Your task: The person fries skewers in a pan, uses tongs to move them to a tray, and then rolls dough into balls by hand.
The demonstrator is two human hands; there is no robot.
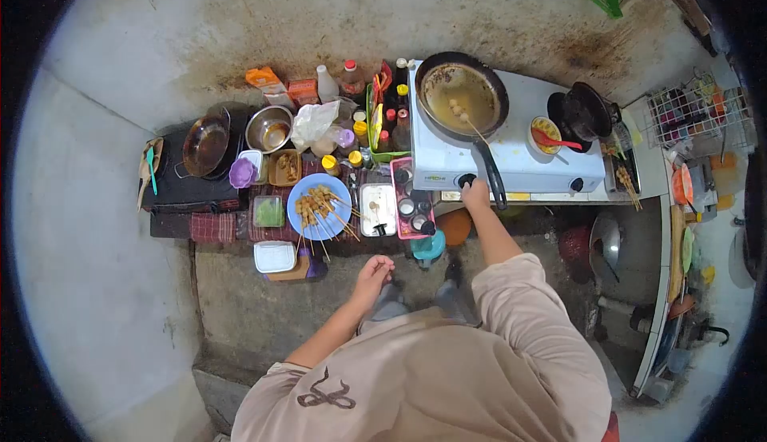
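My right hand [474, 193] is at the left knob [466, 180] on the front of the white gas stove [519, 172], its fingers closed around it. Above it, a frying pan [462, 96] with oil sits on the left burner, its handle pointing towards me. One skewer [473, 125] lies in the oil, its stick leaning on the rim. My left hand [374, 272] hangs in front of my body, fingers curled, with nothing visible in it. The blue plate [294, 222] of skewers is the nearest large dish to it, up and to the left.
Right of the pan is a cup [541, 148] of yellow mix with a red spoon. Bottles [402, 130] and a pink basket [400, 172] stand left of the stove. A steel bowl [269, 129] and dark wok [206, 145] are further left. A wire rack [691, 113] hangs right.
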